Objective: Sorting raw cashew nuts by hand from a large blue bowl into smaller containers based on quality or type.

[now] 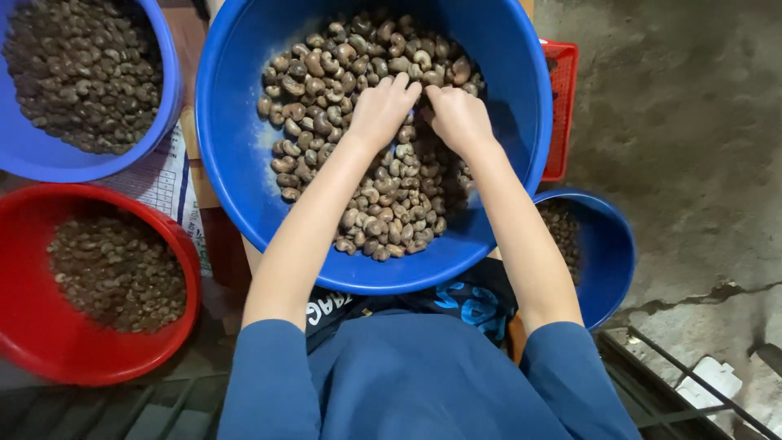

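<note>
Head cam looking straight down, person seated, both bare arms reaching forward into a big blue basin (236, 163) at 12 o'clock, basin seems to rest on the lap or just ahead of it, likely so both hands get in without leaning. Basin about half full of raw cashew nuts in shell (383, 204), kidney-shaped, grey-brown, heaped toward the far and middle part, bare blue wall showing at 9 and 3 o'clock. Left hand (381, 110) palm down on the heap, fingers curled and close together, tips dug in among the nuts; can't tell whether it has any pinched. Right hand (458, 118) just beside it at its 3 o'clock, fingertips nearly touching the left's, also curled narrow, pressed on the nuts; grip underneath hidden. Hands together at pile centre, looks like picking or raking through one spot. Around it: second blue basin (49, 159) at 10 o'clock holding smaller darker nuts, red basin (32, 326) at 8 o'clock with a low layer of similar small dark bits, smaller blue bowl (611, 253) at 4 o'clock partly tucked under the big basin, contents dark and hard to make out. Red plastic crate (562, 106) edge at 2 o'clock behind the basin. Printed sack (167, 183) between the left-side basins. Rough concrete floor (692, 122) at right, cracked. Blue sleeves at the bottom edge
</note>
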